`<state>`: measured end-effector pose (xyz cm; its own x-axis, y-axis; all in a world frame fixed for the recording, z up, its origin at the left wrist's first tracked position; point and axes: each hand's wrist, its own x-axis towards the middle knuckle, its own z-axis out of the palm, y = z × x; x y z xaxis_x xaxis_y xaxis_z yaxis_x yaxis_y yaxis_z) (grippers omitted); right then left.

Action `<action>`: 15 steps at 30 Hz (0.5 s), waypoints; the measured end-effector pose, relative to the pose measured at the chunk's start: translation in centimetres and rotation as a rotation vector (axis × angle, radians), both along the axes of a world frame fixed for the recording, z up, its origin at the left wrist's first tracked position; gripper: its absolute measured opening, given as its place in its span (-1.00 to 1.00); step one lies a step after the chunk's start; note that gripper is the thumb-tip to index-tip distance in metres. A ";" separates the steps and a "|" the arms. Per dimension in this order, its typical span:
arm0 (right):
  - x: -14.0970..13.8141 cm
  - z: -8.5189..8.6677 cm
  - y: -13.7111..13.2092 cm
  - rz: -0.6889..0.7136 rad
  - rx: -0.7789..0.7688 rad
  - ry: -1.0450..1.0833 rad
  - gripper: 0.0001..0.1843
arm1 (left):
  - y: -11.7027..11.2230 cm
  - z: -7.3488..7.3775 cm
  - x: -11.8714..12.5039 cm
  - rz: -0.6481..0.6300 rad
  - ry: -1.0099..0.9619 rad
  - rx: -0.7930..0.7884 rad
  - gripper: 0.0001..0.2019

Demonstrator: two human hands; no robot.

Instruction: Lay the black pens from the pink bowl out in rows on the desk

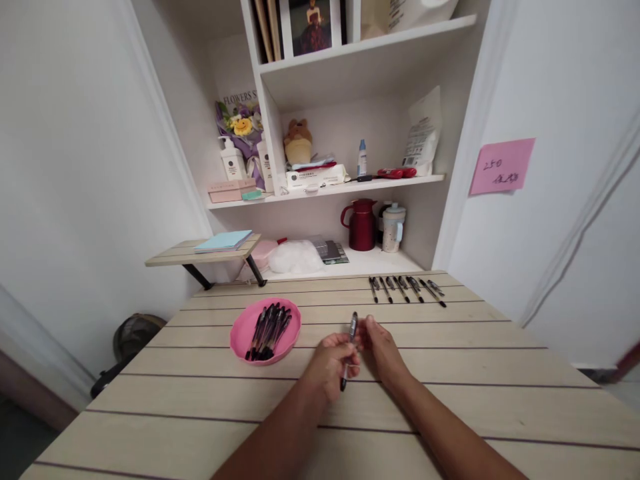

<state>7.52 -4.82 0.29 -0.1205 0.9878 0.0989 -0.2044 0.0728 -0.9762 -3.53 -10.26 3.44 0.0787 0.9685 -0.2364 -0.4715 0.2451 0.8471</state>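
Observation:
Held between the thumb and fingers of my left hand (330,367) is a black-capped pen (353,325), tilted a little from upright above the middle of the table. My right hand (384,350) is close on the pen's right side, its fingers loosely curved and apart. Whether those fingertips touch the pen I cannot tell. To the left, a pink bowl (240,327) with a wavy rim contains a bundle of similar black pens (270,330). At the far right of the table, several pens (400,290) lie side by side in a row, with pen caps or clips showing among them.
A small raised wooden stand (170,253) with blue paper (223,241) is at the back left. Behind the table, white shelves (350,70) hold a red jug (363,225), a speckled cup (393,228) and bottles. A pink note (503,165) is stuck to the right wall.

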 end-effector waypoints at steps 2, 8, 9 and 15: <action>0.2 0.1 0.2 -0.010 -0.063 0.152 -0.46 | 0.2 -1.1 1.4 -0.003 0.013 -0.034 -0.73; 0.3 0.2 0.1 0.007 -0.221 0.221 -0.55 | 1.1 -2.4 3.5 0.081 0.185 -0.047 -0.75; 0.2 0.2 0.0 0.013 -0.244 0.202 -0.57 | 1.1 -2.5 3.7 0.079 0.196 -0.041 -0.77; 0.1 0.6 -0.4 -0.030 -0.240 0.106 -0.57 | 0.8 -2.9 3.9 0.008 0.172 -0.016 -0.81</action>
